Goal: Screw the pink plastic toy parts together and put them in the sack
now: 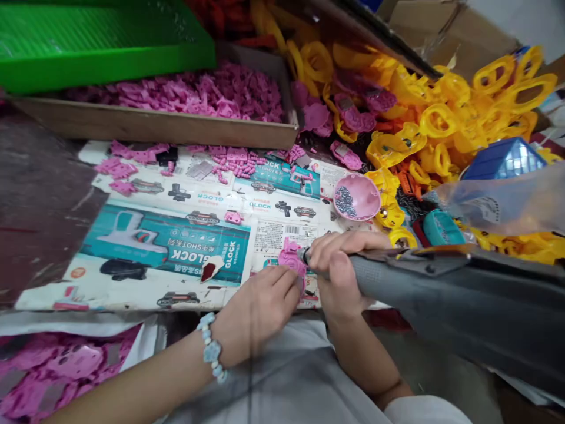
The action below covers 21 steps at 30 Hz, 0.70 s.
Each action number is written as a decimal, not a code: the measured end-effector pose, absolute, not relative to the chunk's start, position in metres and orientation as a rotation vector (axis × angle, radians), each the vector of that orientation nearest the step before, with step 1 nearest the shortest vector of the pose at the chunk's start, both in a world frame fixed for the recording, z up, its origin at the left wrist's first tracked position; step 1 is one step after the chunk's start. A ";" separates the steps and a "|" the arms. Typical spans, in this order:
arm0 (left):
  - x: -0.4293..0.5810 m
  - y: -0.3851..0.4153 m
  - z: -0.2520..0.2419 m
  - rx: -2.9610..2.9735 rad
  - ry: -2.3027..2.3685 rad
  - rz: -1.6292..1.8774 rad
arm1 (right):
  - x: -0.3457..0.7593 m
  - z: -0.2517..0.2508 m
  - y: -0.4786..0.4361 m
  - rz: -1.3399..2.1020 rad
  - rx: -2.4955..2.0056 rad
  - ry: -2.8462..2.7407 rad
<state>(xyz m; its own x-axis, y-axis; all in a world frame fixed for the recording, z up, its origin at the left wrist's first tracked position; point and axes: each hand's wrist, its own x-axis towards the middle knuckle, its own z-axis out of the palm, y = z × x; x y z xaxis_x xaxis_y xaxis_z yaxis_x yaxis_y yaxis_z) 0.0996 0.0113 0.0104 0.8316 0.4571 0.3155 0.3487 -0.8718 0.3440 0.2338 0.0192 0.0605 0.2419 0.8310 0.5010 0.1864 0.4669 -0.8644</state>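
My right hand [339, 274] is wrapped round a dark grey power screwdriver [375, 275], which lies nearly level and reaches off to the right. Its metal tip meets a pink plastic part [290, 255] low over the printed cardboard. The fingers of my left hand [260, 303] are closed on the near side of that part and cover some of it. Whether a screw sits under the tip is hidden. Just beyond my right hand stands a pink bowl [368, 200] with small metal screws [346, 202] in it. A small pink piece [233, 217] lies on the cardboard to the left.
Printed cardboard [260, 232] covers the work surface. Behind it, a shallow box [176, 125] holds many small pink parts, with a green tray [106, 65] over its left side. Yellow plastic parts [441, 121] are heaped at the right. A sack [148, 344] of pink pieces stands at front left.
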 end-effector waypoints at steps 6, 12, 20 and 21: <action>0.129 0.053 0.048 2.717 0.468 0.177 | 0.274 0.103 0.003 0.304 -0.916 -1.052; 0.240 0.149 0.076 2.951 0.624 0.119 | 0.309 0.092 -0.002 0.349 -1.060 -0.993; 0.270 0.168 0.063 3.003 0.475 0.177 | 0.315 0.092 -0.020 0.328 -1.025 -0.997; 0.266 0.168 0.062 2.995 0.461 0.206 | 0.316 0.093 -0.017 0.323 -1.019 -1.008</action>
<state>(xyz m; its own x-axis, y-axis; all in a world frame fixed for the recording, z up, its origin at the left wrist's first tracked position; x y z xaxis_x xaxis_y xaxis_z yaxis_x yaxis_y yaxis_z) 0.2662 0.1684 0.0618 0.9448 0.3057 0.1176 0.2916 -0.9486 0.1228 0.3163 -0.0171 0.0927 0.5336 0.6464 0.5454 0.2091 0.5241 -0.8256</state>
